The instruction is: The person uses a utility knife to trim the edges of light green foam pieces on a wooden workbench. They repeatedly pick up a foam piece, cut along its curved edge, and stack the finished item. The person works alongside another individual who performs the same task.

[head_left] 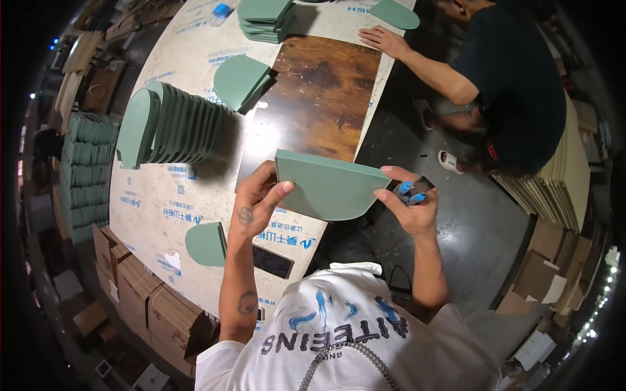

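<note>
I hold a green half-round panel (326, 188) flat in front of me, above the near edge of the table (195, 156). My left hand (257, 199) grips its left end. My right hand (411, 205) supports its right end and also holds a small blue-handled tool (409, 189) in its fingers.
A leaning row of green panels (171, 124), a flat stack (264, 18), and loose green panels (240, 79) (206, 244) lie on the table, with a dark wooden board (319, 98) and a black phone (272, 261). A person in a dark shirt (515, 85) works opposite. Cardboard boxes (140, 293) stand left.
</note>
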### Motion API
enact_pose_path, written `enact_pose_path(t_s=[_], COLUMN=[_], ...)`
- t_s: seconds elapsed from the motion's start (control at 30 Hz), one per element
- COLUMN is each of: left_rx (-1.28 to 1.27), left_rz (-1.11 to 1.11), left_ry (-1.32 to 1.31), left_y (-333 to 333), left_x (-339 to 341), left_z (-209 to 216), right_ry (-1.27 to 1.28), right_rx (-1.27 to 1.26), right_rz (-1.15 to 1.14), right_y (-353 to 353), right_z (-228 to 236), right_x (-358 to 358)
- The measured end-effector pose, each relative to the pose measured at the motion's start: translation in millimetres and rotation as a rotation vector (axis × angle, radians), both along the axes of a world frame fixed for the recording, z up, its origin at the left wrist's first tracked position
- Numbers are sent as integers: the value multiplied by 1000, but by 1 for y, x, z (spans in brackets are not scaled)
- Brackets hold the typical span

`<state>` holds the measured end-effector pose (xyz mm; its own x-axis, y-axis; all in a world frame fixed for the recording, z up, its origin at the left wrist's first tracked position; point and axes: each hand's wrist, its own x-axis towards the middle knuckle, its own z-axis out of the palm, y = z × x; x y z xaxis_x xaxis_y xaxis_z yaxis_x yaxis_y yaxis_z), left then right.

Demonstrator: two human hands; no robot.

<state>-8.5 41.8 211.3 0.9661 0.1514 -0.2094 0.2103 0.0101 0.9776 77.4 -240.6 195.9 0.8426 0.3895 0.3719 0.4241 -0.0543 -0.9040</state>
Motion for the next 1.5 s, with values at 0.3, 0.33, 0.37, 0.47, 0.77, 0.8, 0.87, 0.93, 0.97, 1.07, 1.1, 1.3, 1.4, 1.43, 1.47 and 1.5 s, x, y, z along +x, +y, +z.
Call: enact_pose_path(t_s=[0.3,0.33,0.37,0.47,0.77,0.8,0.87,0.93,0.97,1.07,1.1,1.3,1.4,1.43,1.47,1.5], left_rx=[316,518,722,780,1195,1143,1089,1107,1144,1220,1227,1255,1239,1226,1214,1215], left_rz=[-85,-92,-98,-57,55,121,226,293,312,318,326,335,345,345,342,339], left_ry=[44,-77,-197,-365,-376,-334,-279,-185,-124,81,56,-13,-20,-26,-18,-13], left_y=[9,3,-3,-2,18,12,0,-13,-21,-45,-48,-50,-51,-51,-52,-52], left_x=[37,45,51,52,25,36,60,87,99,120,120,119,120,121,121,123], left_z=[-48,-53,-58,-120,-190,-194,-192,-211,-219,-243,-249,-237,-236,-236,-236,-236], right_ry=[405,550,695,945,1290,1293,1283,1177,1100,826,190,79,-72,-105,-127,-149], right_rx=[-8,183,377,569,382,361,292,157,-2,-477,-509,-757,-753,-769,-796,-823], right_rz=[-391,-373,-349,-213,-331,-363,-331,-255,-211,-164,-209,-100,-144,-171,-171,-172], right_y=[24,30,35,30,3,-6,-9,-9,-9,-3,-9,-23,-35,-39,-44,-49], right_z=[-54,-63,-75,-121,-168,-178,-176,-169,-167,-156,-190,-175,-182,-181,-180,-179], right_x=[15,23,28,31,-4,-5,-4,-5,-7,-16,-23,-23,-17,-13,-10,-8])
